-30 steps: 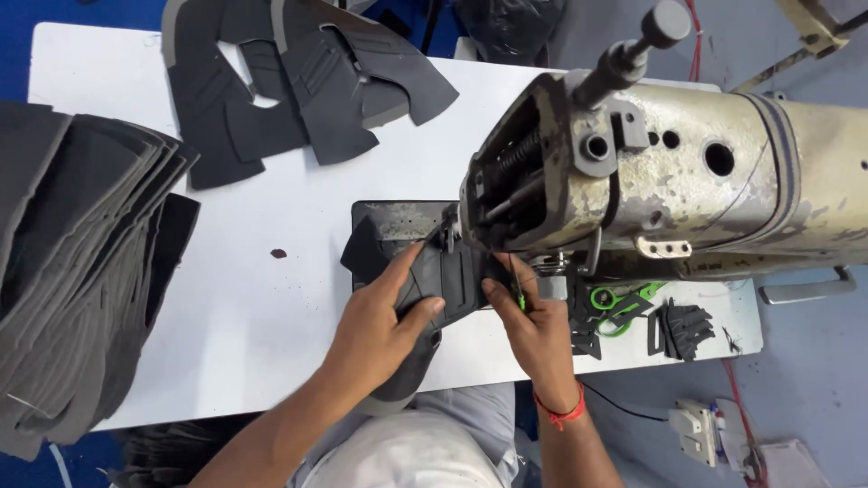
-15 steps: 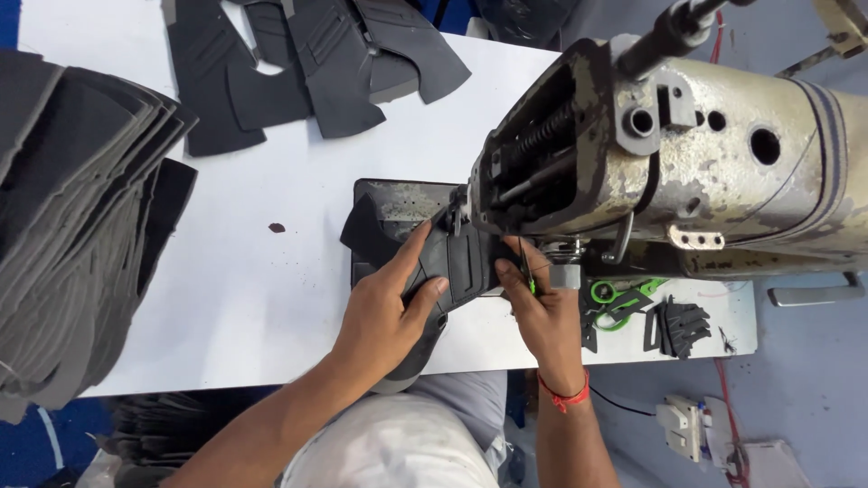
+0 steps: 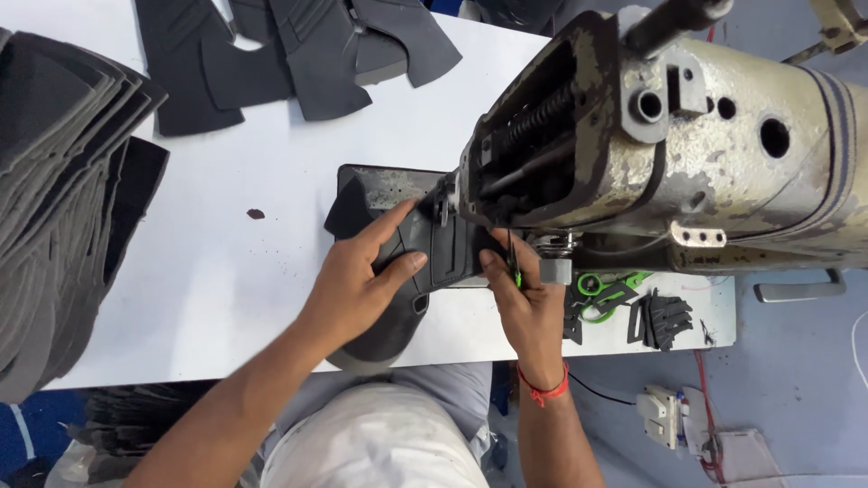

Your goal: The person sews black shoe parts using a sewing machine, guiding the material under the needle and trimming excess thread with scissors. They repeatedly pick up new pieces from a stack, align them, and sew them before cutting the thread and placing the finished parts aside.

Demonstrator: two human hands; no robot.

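A dark grey shoe-upper piece (image 3: 425, 258) lies on the metal plate of an old cream sewing machine (image 3: 687, 154), under its needle head. My left hand (image 3: 357, 280) presses flat on the piece's left part, thumb and fingers spread over it. My right hand (image 3: 524, 294) pinches the piece's right edge next to the presser foot, with a small green-handled tool between its fingers. A red thread band circles my right wrist. The needle itself is hidden behind the machine head.
A tall stack of dark cut pieces (image 3: 63, 199) covers the table's left side. More cut uppers (image 3: 298, 54) lie at the far edge. Green-handled scissors (image 3: 601, 294) and small black parts (image 3: 665, 316) rest under the machine arm. The white table (image 3: 217, 298) ends close to my body.
The view has shifted slightly, bringing the machine closer. My hands stay on the piece at the needle, with the left hand spread a little further forward over it.
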